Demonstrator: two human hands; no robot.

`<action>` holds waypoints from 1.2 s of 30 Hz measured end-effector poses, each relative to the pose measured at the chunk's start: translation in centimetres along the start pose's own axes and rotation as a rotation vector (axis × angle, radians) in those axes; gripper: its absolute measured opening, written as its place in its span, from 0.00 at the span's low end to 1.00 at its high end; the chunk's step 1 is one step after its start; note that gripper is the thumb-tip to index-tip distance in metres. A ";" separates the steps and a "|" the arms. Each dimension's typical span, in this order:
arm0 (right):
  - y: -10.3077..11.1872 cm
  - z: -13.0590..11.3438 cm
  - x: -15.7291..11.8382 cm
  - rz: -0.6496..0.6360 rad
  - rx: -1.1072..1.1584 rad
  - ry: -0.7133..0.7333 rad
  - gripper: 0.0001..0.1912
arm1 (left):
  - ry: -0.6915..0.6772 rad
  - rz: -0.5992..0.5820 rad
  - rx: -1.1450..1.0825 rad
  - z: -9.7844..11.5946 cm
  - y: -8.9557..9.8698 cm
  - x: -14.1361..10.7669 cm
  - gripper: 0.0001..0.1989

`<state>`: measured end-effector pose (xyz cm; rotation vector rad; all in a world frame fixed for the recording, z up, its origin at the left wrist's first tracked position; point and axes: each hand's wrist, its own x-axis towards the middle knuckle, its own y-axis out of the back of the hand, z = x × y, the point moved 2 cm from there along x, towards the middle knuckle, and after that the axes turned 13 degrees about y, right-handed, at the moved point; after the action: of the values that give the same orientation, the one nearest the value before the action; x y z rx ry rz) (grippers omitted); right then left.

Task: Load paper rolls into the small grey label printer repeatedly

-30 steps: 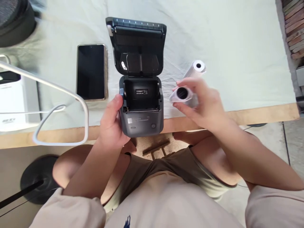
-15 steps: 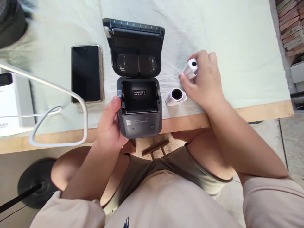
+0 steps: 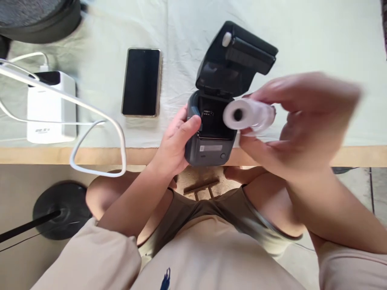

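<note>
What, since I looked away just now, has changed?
The right hand let go of the dark-cored roll, no longer in view, then lifted the other roll leftward to the printer. The printer turned clockwise. The left hand still holds it, its lid stays open, and the phone lies where it was.

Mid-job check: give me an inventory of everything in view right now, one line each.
Printer: 1, dark grey, centre, lid open
Roll: 1, white, overlapping the printer's right side in the picture
Phone: 1, black screen, left of the printer
Block: 1, white with black top, far left
Cables: several, white, left
Round object: 1, black, top left corner
Cloth: 1, pale green, across the tabletop
Table edge: 1, pale wood, mid-picture
Round base: 1, black, lower left
Shorts: 1, brown, below the table edge
Shirt: 1, beige, bottom
Legs: 2, beside the shorts
Left hand: 1, on the printer's left side
Right hand: 1, blurred, holding the roll
</note>
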<state>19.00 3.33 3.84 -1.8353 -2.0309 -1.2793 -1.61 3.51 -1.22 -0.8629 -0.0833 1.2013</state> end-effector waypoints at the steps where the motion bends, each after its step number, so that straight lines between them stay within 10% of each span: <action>1: -0.6 -0.7 -0.2 -0.034 -0.071 0.080 0.18 | 0.001 -0.015 0.008 -0.1 0.0 0.0 0.08; 6: -2.2 -0.5 -0.5 -0.064 -0.377 0.314 0.19 | 0.030 -0.026 0.026 -0.1 0.5 -0.2 0.18; 18: -2.2 -0.6 -0.3 0.137 -0.059 0.284 0.09 | 0.073 -0.037 0.003 -0.1 0.8 -0.2 0.23; 26: -1.9 0.1 -0.4 -0.072 -0.464 0.306 0.10 | 0.072 -0.042 0.026 0.0 0.8 -0.2 0.23; 36: -2.6 -1.8 -1.1 -0.132 -0.305 0.469 0.07 | 0.083 -0.025 -0.019 0.0 1.0 0.2 0.26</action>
<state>16.27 1.64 3.04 -1.3326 -1.7960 -1.9293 -2.33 3.81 -1.94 -0.9249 -0.0378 1.1418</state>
